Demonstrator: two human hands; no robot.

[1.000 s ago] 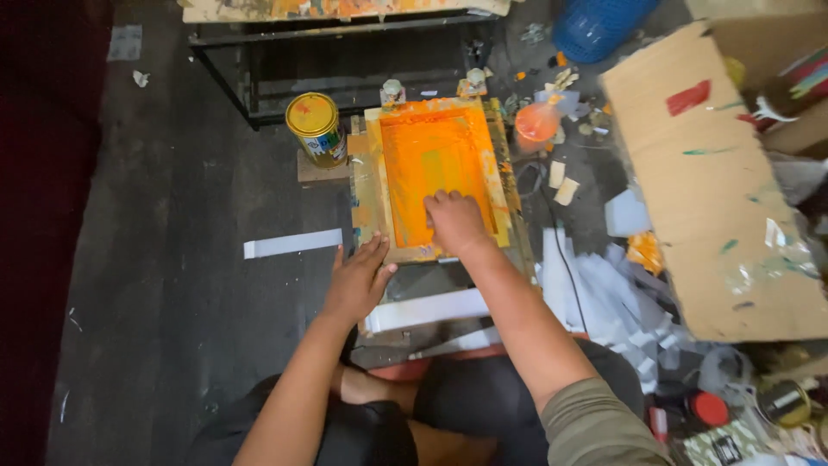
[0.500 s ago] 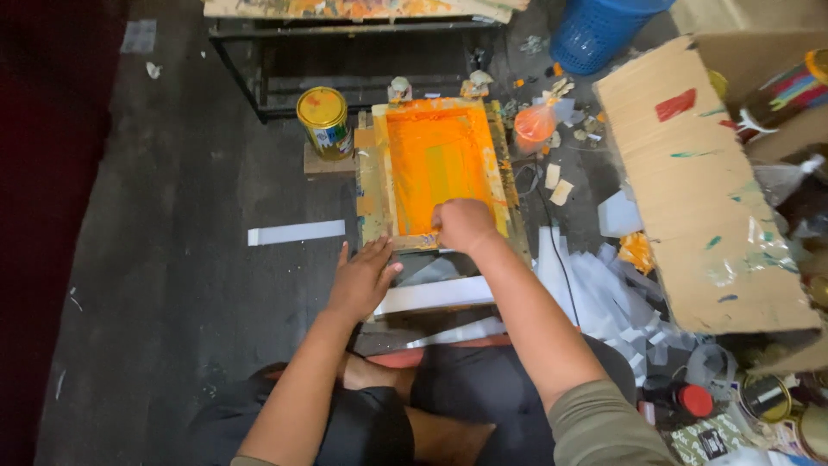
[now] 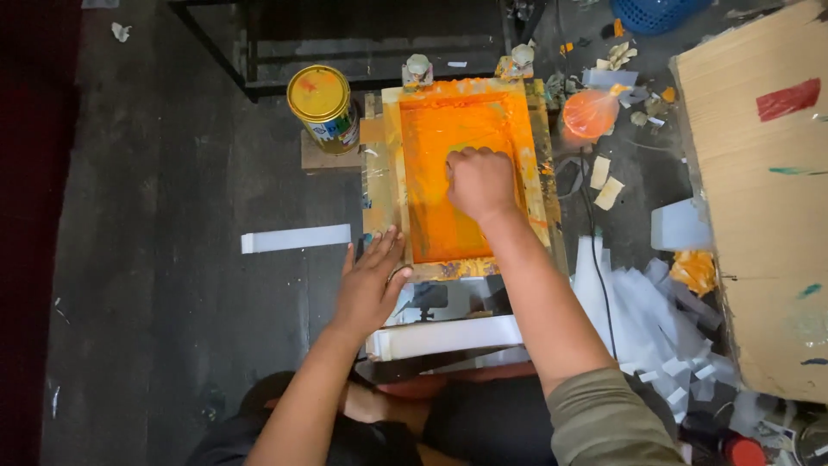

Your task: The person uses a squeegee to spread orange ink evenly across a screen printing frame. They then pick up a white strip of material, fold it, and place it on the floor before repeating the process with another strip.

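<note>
A wooden printing frame [image 3: 380, 181] with an orange ink-covered screen [image 3: 435, 220] lies on the dark floor in front of me. My right hand [image 3: 479, 183] is a closed fist pressed on the middle of the screen, gripping a small tool that its fingers mostly hide. With fingers spread, my left hand [image 3: 369, 285] rests flat on the frame's near left corner. A white stack of strips [image 3: 448, 335] sits under the frame's near edge, by my knees.
A yellow-lidded paint can [image 3: 321, 105] stands left of the frame. An orange bag of ink [image 3: 589, 112] lies at its right. A big cardboard sheet [image 3: 759, 216], loose white strips [image 3: 642, 319], a single strip [image 3: 295, 238] and a black metal rack [image 3: 371, 43] surround the spot.
My right fist has slid from the screen's near edge up to its middle. My left hand stays on the frame's near left corner.
</note>
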